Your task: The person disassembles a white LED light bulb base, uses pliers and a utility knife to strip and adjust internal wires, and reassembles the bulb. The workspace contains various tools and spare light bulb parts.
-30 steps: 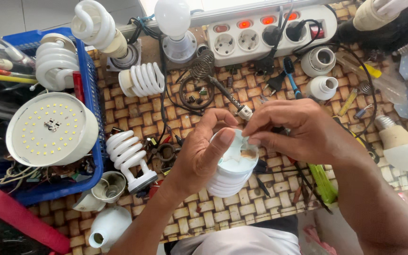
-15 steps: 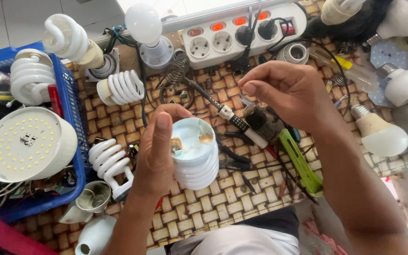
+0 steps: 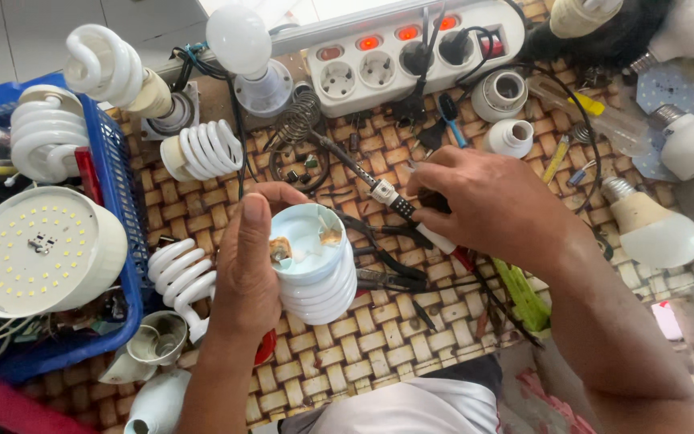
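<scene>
Over the woven bench (image 3: 411,378), left hand (image 3: 246,265) is gripping the opened spiral bulb (image 3: 315,269) base-up while right hand (image 3: 496,205) is closing round the soldering iron (image 3: 387,195), so I'd be keeping that bulb steady and tip clear of the thumb.

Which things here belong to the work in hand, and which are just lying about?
In hand:
left hand holding white spiral lamp with open base
right hand on soldering iron

Lying about:
white power strip
round LED panel lamp
blue plastic basket
pear-shaped white bulb
</scene>
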